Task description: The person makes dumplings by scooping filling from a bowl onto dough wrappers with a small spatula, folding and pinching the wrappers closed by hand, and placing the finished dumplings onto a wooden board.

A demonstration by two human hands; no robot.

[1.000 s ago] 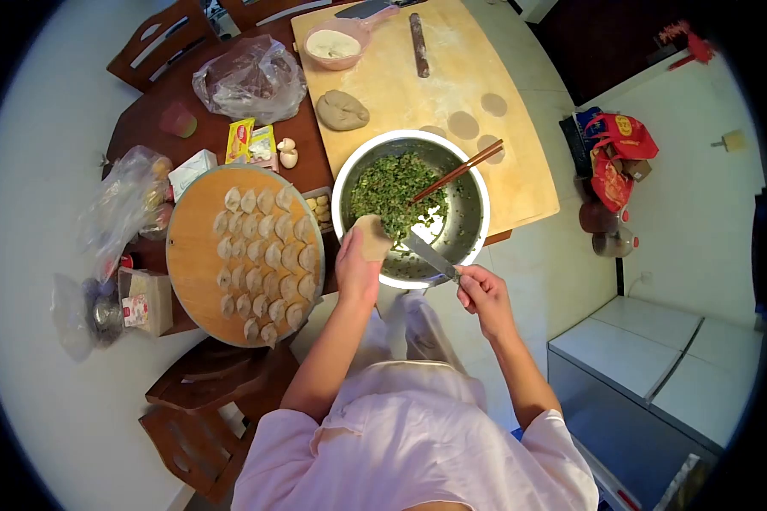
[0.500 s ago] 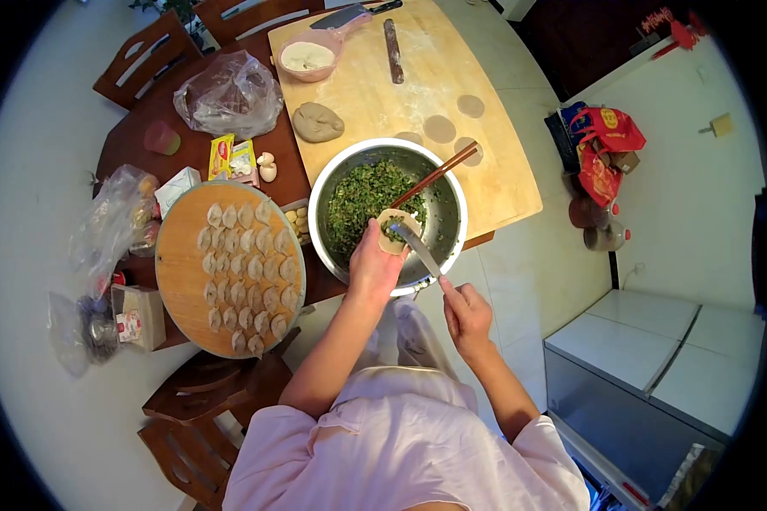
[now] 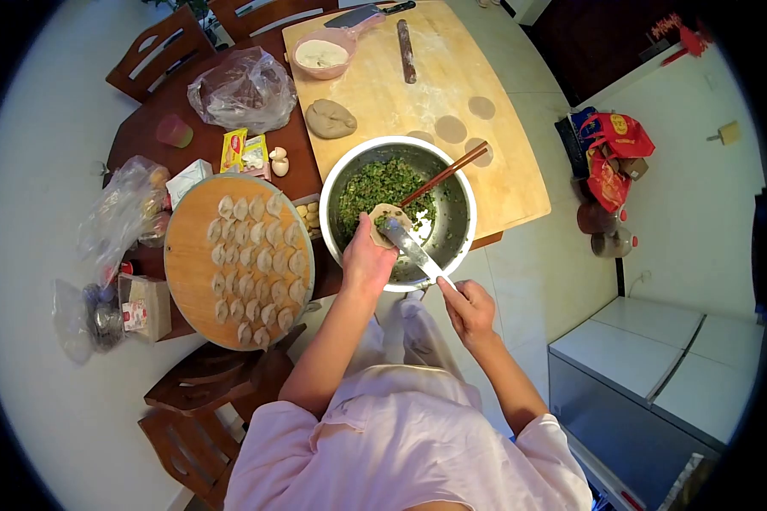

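Observation:
My left hand holds a round dumpling wrapper over the near side of a metal bowl. Green chopped filling lies in the bowl, and a little of it sits on the wrapper. In my right hand is the handle of a flat metal spatula-like tool, its blade tip on the wrapper. A pair of brown chopsticks leans on the bowl's right rim. Rows of folded dumplings cover a round board left of the bowl.
On the wooden board are a dough lump, a dark rolling pin, several flat wrappers, a pink scoop of flour and a cleaver. Plastic bags and eggshells lie on the brown table.
The view has shifted slightly, moving the table things rightward. My left hand and wrapper have moved a little left relative to the bowl. The tool's blade now shows more of its flat face.

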